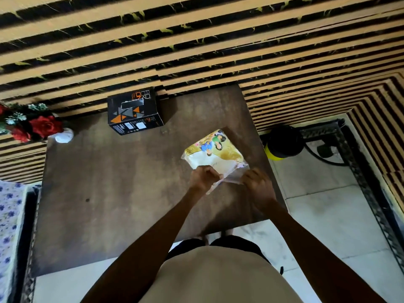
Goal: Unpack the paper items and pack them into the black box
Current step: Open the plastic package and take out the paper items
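A dark brown wooden table [113,182] stood against a wall of tan and black stripes, with the black box [134,111] near its far edge and a clear plastic packet of paper items [215,155] lying flat toward its right side. Both arms reached forward, nearly straight, converging on the packet's near end. There the left hand [204,178] was curled shut pinching the packet's plastic edge, and the right hand [258,185] was likewise closed on the corner beside it.

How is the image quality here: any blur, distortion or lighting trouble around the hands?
Head view: wide-angle bending of the striped wall; dim, warm light on the table; right hand slightly motion-blurred, left hand sharper; glare on the plastic packet.
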The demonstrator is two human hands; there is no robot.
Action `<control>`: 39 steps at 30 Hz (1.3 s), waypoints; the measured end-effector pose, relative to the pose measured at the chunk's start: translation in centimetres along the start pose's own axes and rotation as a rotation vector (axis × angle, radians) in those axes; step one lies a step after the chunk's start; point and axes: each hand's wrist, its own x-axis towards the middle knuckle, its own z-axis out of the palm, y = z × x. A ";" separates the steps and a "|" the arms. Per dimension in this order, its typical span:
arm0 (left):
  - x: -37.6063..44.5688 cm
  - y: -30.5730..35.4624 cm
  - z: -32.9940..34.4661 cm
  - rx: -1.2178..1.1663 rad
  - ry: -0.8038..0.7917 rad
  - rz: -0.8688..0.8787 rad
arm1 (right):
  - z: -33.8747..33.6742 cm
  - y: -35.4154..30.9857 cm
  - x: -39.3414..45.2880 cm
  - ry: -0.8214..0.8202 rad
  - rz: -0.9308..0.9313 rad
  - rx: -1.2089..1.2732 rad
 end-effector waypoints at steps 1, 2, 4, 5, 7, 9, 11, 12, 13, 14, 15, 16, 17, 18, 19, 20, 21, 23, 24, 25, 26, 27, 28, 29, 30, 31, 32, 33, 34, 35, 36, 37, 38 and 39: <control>-0.4 0.3 0.1 -0.058 0.044 -0.014 | 0.1 0.4 0.1 -0.095 -0.012 -0.021; -0.7 0.6 0.3 -0.092 0.090 -0.020 | -0.2 0.5 0.3 -0.215 0.005 -0.019; -1.4 1.2 0.7 -0.116 0.145 -0.012 | -0.5 0.5 0.6 -0.381 -0.023 -0.008; -1.8 1.3 0.9 -0.099 0.156 -0.012 | -0.5 0.5 0.8 -0.367 -0.098 -0.015; -2.2 2.0 1.3 -0.047 0.161 -0.007 | -0.9 0.1 1.4 -0.214 -0.128 0.133; -2.3 2.5 1.7 -0.046 0.198 -0.014 | -1.1 -1.3 2.1 -0.118 0.137 0.478; -2.4 3.0 1.9 -0.057 0.226 -0.045 | -0.2 -2.5 2.9 -0.213 0.579 0.790; -2.4 3.1 2.0 -0.067 0.222 -0.048 | 0.6 -3.0 3.4 -0.263 0.840 0.985; -2.4 3.1 2.1 -0.074 0.209 -0.042 | 1.1 -3.6 3.9 -0.292 1.057 1.232; -2.3 3.2 2.1 -0.068 0.199 -0.027 | 1.3 -4.0 4.5 -0.265 1.202 1.461; -2.4 3.5 2.0 -0.054 0.190 -0.006 | 1.5 -4.1 5.0 -0.208 1.271 1.627; -2.3 3.7 1.8 -0.049 0.173 0.011 | 1.8 -4.2 5.7 -0.165 1.294 1.736; -2.1 3.7 1.6 -0.051 0.146 0.023 | 1.9 -4.1 6.0 -0.152 1.302 1.815; -1.7 3.4 1.3 -0.053 0.104 0.033 | 1.6 -4.1 6.1 -0.161 1.307 1.829; -1.1 3.2 0.8 -0.051 0.050 0.038 | 2.2 -3.8 6.3 -0.184 1.317 1.766; -0.5 2.8 0.5 -0.065 0.000 0.042 | 2.9 -3.5 6.3 -0.203 1.315 1.701; 0.2 2.4 -0.1 -0.087 -0.044 0.023 | 3.6 -3.2 6.4 -0.234 1.305 1.654; 1.6 2.0 -1.5 -0.114 -0.069 -0.031 | 4.6 -2.5 6.6 -0.228 1.342 1.638; 2.4 2.0 -2.4 -0.075 -0.024 -0.039 | 5.0 -2.1 7.0 -0.195 1.366 1.651; 3.4 1.7 -3.3 0.010 0.048 -0.018 | 4.8 -2.0 7.4 -0.183 1.377 1.655; 4.9 1.0 -4.2 0.140 0.076 -0.019 | 5.0 -2.0 7.8 -0.160 1.394 1.653; 5.8 0.5 -5.1 0.264 0.056 -0.030 | 4.3 -2.2 8.0 -0.127 1.387 1.672; 6.7 -0.4 -5.7 0.367 -0.008 -0.064 | 3.9 -2.3 8.2 -0.108 1.361 1.694; 7.8 -1.2 -6.2 0.408 -0.092 -0.113 | 3.9 -2.4 8.3 -0.082 1.339 1.711; 8.8 -1.9 -6.7 0.394 -0.164 -0.144 | 3.8 -2.6 8.5 -0.086 1.296 1.755; 9.3 -2.2 -6.9 0.339 -0.217 -0.166 | 3.7 -2.8 8.7 -0.095 1.270 1.801; 9.6 -2.1 -7.0 0.305 -0.231 -0.174 | 3.5 -2.9 8.9 -0.120 1.253 1.832; 9.8 -1.8 -7.0 0.291 -0.227 -0.186 | 3.7 -2.9 9.1 -0.138 1.234 1.873; 10.2 -1.8 -7.0 0.293 -0.206 -0.195 | 3.8 -3.1 9.4 -0.142 1.225 1.911; 10.4 -1.6 -7.0 0.299 -0.184 -0.198 | 3.7 -3.2 9.7 -0.173 1.177 1.946; 10.6 -1.4 -7.1 0.289 -0.173 -0.215 | 3.5 -3.5 10.1 -0.201 1.162 1.906; 10.6 -1.5 -7.2 0.253 -0.165 -0.223 | 3.3 -3.7 10.5 -0.215 1.149 1.840; 10.6 -1.6 -7.3 0.190 -0.167 -0.235 | 3.5 -3.6 10.8 -0.221 1.136 1.768; 10.6 -1.4 -7.6 0.115 -0.152 -0.216 | 3.8 -3.5 11.0 -0.260 1.120 1.724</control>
